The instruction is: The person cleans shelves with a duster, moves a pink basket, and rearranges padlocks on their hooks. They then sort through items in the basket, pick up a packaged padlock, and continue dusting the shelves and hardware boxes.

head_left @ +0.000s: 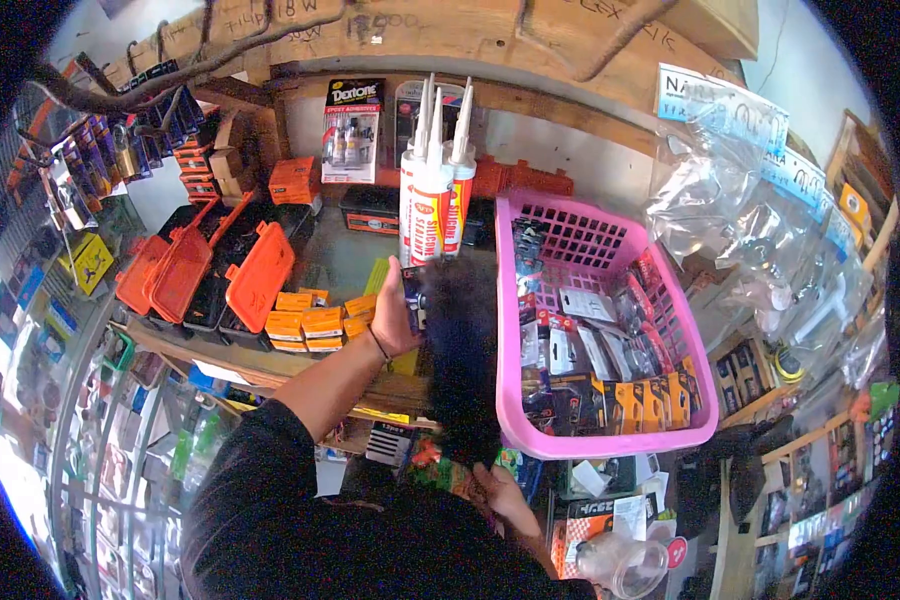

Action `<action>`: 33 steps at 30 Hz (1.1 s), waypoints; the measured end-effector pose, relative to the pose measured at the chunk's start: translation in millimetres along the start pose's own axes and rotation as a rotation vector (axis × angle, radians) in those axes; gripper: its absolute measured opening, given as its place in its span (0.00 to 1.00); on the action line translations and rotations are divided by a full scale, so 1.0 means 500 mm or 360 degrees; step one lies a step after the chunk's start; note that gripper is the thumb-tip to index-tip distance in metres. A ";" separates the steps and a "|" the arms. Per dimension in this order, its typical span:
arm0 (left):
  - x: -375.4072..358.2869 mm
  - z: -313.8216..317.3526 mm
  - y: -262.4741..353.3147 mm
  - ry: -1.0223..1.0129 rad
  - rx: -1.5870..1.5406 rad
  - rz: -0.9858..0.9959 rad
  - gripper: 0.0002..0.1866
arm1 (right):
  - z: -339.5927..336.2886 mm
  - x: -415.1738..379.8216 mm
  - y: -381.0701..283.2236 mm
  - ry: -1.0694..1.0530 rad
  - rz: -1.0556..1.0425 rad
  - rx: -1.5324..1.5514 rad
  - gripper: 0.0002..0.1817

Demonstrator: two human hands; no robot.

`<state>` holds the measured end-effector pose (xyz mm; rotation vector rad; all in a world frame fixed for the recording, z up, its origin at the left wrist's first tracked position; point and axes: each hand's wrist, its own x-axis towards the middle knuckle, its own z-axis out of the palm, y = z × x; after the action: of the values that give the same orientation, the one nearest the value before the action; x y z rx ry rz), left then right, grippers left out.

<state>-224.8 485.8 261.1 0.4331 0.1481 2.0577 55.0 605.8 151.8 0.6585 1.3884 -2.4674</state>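
Observation:
A long, dark black item (462, 350) stands upright in front of me; its exact kind is too dark to make out. My left hand (398, 325) grips its left edge near the top, thumb up, with the other fingers hidden behind it. At its lower end my right hand (502, 494) is closed around the bottom, partly covered by my black sleeve. Just behind the top of the item are several silicone sealant tubes (432, 205) with white nozzles. To its right sits a pink plastic basket (610, 445) holding several packaged goods.
Orange-lidded black boxes (260, 275) and small yellow-orange boxes (322, 325) line the shelf on the left. A Dextone adhesive pack (352, 130) is at the back. Clear plastic bags (720, 190) hang at the right. Metal hooks (190, 85) jut out above. A clear jar (625, 567) is low right.

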 end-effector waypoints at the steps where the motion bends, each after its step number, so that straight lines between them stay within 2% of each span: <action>1: 0.002 0.002 0.002 0.0227 -0.0238 0.0081 0.47 | -0.018 0.014 0.024 0.0011 -0.0310 -0.0582 0.21; 2: 0.005 -0.006 0.005 0.0229 -0.0232 0.0083 0.47 | -0.015 0.017 0.026 0.0021 -0.0623 -0.1160 0.21; 4: 0.001 -0.028 0.010 -0.0408 0.0384 -0.0159 0.45 | -0.012 0.011 0.021 -0.0015 -0.0538 -0.1197 0.20; 6: -0.003 -0.003 0.004 -0.0409 0.0420 -0.0114 0.44 | -0.011 0.007 0.011 -0.0041 -0.0450 -0.1264 0.20; 8: 0.001 0.012 0.002 0.0227 -0.0219 0.0147 0.46 | -0.011 0.009 0.018 -0.0050 -0.0241 -0.0338 0.19; 9: 0.003 -0.001 0.006 0.0239 -0.0198 0.0147 0.47 | -0.021 0.016 0.036 -0.0049 -0.0236 -0.0335 0.19; 10: 0.000 -0.014 0.010 0.0246 -0.0200 0.0142 0.47 | -0.038 0.029 0.063 -0.0060 -0.0371 -0.0607 0.19; 11: -0.003 -0.006 0.011 -0.0188 0.0103 -0.0043 0.46 | -0.047 0.035 0.078 -0.0068 -0.0506 -0.0880 0.19; 12: -0.002 -0.001 0.011 -0.0626 0.0403 -0.0227 0.44 | -0.029 0.020 0.053 -0.0062 -0.0505 -0.0875 0.19; 14: 0.005 0.005 0.008 -0.0647 0.0394 -0.0231 0.45 | -0.004 -0.006 -0.010 -0.0056 -0.0454 -0.1176 0.17; 16: 0.006 0.030 -0.002 0.0353 0.0165 0.0236 0.50 | -0.014 -0.004 -0.009 -0.0011 -0.0351 -0.1106 0.17; 18: 0.009 0.017 0.001 0.0402 0.0299 0.0302 0.51 | -0.028 0.004 0.010 0.0034 -0.0240 -0.1019 0.17; 20: 0.003 0.001 0.020 -0.0592 0.0479 -0.0304 0.43 | -0.035 0.014 0.028 -0.0130 -0.0071 -0.0986 0.17; 21: 0.001 0.002 0.017 -0.0616 0.0459 -0.0281 0.43 | -0.030 0.011 0.027 -0.0127 -0.0072 -0.0982 0.17; 22: 0.003 0.003 0.013 -0.0619 0.0459 -0.0284 0.43 | -0.023 0.007 0.022 -0.0081 -0.0371 -0.1004 0.18; 23: 0.006 0.016 0.005 -0.0082 0.0269 -0.0011 0.46 | -0.013 0.002 0.012 -0.0034 -0.0671 -0.1021 0.18; 24: 0.005 0.028 -0.002 0.0455 0.0072 0.0261 0.49 | -0.013 0.001 0.004 -0.0032 -0.0671 -0.1021 0.18; 25: 0.001 0.037 -0.006 0.0519 0.0323 0.0266 0.49 | -0.014 0.000 -0.003 -0.0014 -0.0517 -0.1160 0.18; 26: -0.002 0.030 -0.002 0.0520 0.0322 0.0263 0.49 | -0.014 -0.003 -0.006 0.0004 -0.0359 -0.1295 0.18; 28: -0.006 0.001 0.017 -0.0493 0.0545 -0.0252 0.45 | -0.002 -0.009 0.001 -0.0087 -0.0434 -0.1202 0.19; 30: -0.004 0.023 0.014 -0.0533 0.0547 -0.0262 0.44 | 0.003 -0.006 0.007 -0.0179 -0.0514 -0.1116 0.20; 32: -0.005 0.050 -0.002 0.0475 0.0173 0.0178 0.48 | -0.005 0.008 0.012 -0.0022 -0.0292 -0.0239 0.21; 33: 0.004 0.039 -0.002 0.0469 0.0175 0.0267 0.50 | -0.013 0.014 0.015 -0.0025 -0.0292 -0.0244 0.21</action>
<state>-217.7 486.5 279.4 0.2119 0.4157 2.2787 53.9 607.3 139.9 0.4975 1.6806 -2.4612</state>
